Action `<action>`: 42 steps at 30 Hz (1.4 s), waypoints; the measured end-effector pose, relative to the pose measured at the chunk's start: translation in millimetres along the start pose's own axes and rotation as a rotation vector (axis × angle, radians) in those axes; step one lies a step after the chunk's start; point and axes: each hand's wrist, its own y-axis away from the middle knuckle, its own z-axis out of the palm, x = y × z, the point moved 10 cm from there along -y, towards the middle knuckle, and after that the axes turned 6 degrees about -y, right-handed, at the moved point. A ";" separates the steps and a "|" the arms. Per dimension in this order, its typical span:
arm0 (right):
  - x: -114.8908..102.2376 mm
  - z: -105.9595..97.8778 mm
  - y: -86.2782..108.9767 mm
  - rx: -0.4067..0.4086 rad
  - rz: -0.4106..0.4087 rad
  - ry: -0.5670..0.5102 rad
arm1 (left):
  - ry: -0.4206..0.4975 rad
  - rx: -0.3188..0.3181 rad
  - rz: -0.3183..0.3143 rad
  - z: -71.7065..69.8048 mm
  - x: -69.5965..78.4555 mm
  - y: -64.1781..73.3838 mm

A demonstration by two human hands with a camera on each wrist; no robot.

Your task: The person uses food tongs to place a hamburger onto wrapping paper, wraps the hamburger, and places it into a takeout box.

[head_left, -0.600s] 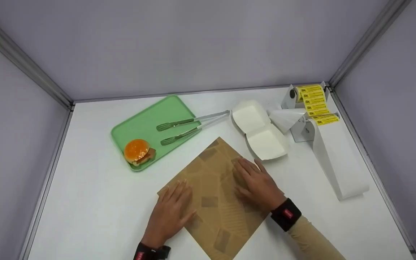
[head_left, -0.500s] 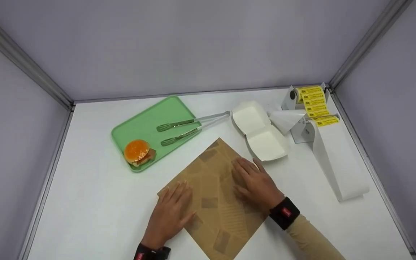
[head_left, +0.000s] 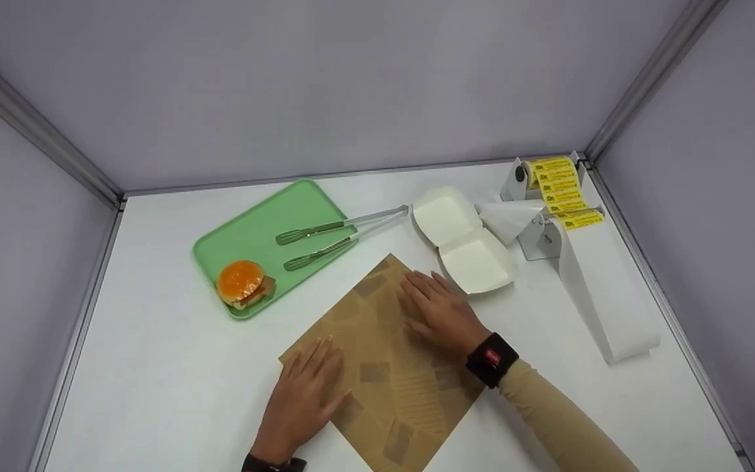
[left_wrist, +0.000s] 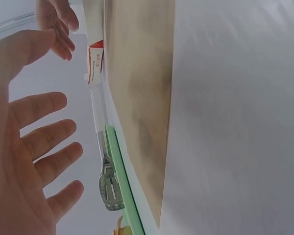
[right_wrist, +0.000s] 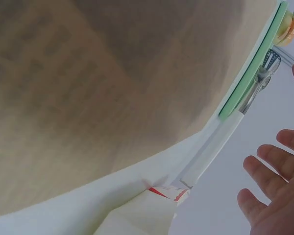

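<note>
A square of brown printed wrapping paper (head_left: 377, 341) lies flat on the white table, one corner pointing away from me. My left hand (head_left: 302, 393) is over its left corner, fingers straight; the left wrist view shows this hand (left_wrist: 36, 132) just above the sheet, fingers spread and holding nothing. Over the paper's upper right edge is my right hand (head_left: 443, 314), also flat and bare; its fingers (right_wrist: 267, 178) appear extended in the right wrist view. Beyond the right fingertips stands an unfolded white clamshell burger box (head_left: 476, 259).
A green tray (head_left: 272, 223) at the back left bears a burger (head_left: 241, 282) and the slotted ends of metal tongs (head_left: 315, 233), whose handles reach toward the box. At the back right, a label dispenser (head_left: 538, 239) carries yellow stickers (head_left: 558, 180) and trails a white backing strip (head_left: 613, 295).
My right hand has slid up and left along the paper toward its far corner. The left hand stays nearly in place. The whole head view has shifted slightly.
</note>
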 end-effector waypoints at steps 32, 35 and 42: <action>12.3 22.0 -63.0 -0.012 -0.002 -0.003 | -0.027 0.061 0.012 -8.3 -1.7 0.0; 15.0 25.2 -66.2 -0.036 0.002 -0.001 | -0.030 0.078 0.023 -9.0 -0.5 0.8; 20.2 30.9 -77.0 -0.070 0.040 0.002 | -0.013 0.058 0.011 -7.1 -0.5 1.0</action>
